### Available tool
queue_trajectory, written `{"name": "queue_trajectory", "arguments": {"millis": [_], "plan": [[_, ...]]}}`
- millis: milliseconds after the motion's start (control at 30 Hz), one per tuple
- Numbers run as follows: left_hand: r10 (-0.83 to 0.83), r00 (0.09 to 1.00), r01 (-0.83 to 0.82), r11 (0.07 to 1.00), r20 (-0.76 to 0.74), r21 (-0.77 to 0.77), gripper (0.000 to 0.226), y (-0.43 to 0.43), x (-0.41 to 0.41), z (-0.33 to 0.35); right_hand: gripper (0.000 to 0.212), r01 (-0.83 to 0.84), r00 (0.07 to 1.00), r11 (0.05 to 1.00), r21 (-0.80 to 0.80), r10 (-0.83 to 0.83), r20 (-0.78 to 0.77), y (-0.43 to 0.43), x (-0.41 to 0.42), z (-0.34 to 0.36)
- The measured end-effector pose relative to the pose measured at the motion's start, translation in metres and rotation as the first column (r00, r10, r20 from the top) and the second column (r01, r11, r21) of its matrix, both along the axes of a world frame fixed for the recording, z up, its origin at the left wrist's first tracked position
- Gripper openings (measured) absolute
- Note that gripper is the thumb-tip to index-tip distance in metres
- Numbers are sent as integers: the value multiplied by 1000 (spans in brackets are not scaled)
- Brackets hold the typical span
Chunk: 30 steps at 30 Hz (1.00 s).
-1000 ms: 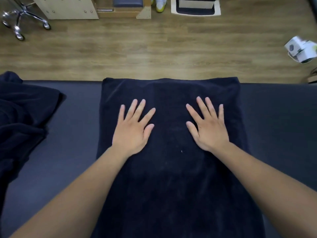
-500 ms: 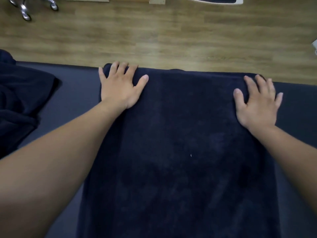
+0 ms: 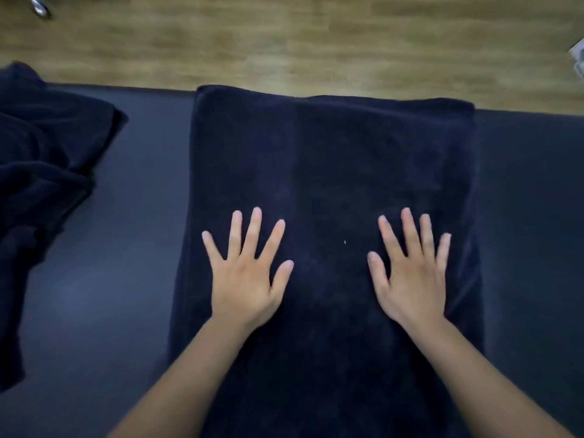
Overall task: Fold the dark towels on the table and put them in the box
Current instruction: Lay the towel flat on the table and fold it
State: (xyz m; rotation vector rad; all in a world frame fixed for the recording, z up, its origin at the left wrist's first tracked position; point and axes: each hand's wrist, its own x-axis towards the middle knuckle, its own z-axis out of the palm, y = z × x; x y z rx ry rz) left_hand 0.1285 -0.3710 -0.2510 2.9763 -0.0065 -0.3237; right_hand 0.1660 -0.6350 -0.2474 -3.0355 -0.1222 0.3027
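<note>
My left hand (image 3: 245, 279) lies flat on the towel (image 3: 331, 147), fingers straight and fanned, gripping nothing. My right hand (image 3: 410, 279) mirrors it just to the right, palm down and equally open. I'd say I have them spread like this to press the cloth smooth and push the air out of the layers, since a flat towel takes a cleaner fold.

The towel runs down the middle of the frame as a long dark strip. Its far edge sits thick and rounded at the far rim of the counter (image 3: 142, 248), which suggests it is already doubled over. A gap of bare counter separates it from a rumpled heap of dark towels (image 3: 41, 153) at the upper left — set aside, likely waiting their turn.

Beyond the counter is wooden floor (image 3: 284, 42). The box is nowhere in view — packing looks some way off.
</note>
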Motion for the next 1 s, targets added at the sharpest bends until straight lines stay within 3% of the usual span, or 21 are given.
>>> {"name": "queue_trajectory", "arguments": {"millis": [300,533,667,733,833,933,1000], "plan": [[23,999,-22,998,-22,55,61,6,70,-3,59,-2,999,996,-85,-2,-53,10,73,-1],[23,999,-22,999,-27,49,61,11,162,1,60,7,999,997,-82,-10,-37,14,161,-2],[14,995,-11,999,-96,34,64,13,192,13,61,-4,992,1000,-7,3,-128,10,188,11],[-9,1000,9,999,-16,44,68,7,173,20,59,1,998,996,87,5,-68,9,164,17],[-69,993,66,997,100,32,66,-10,80,24,58,-19,1000,985,172,19,-2,8,68,19],[-26,999,26,1000,34,0,63,-14,-26,12,58,17,998,990,141,-9,-61,-7,-41,10],[2,1000,-3,1000,-11,-10,61,-6,-38,5,60,34,995,997,66,-27,-99,-20,-64,5]]}}
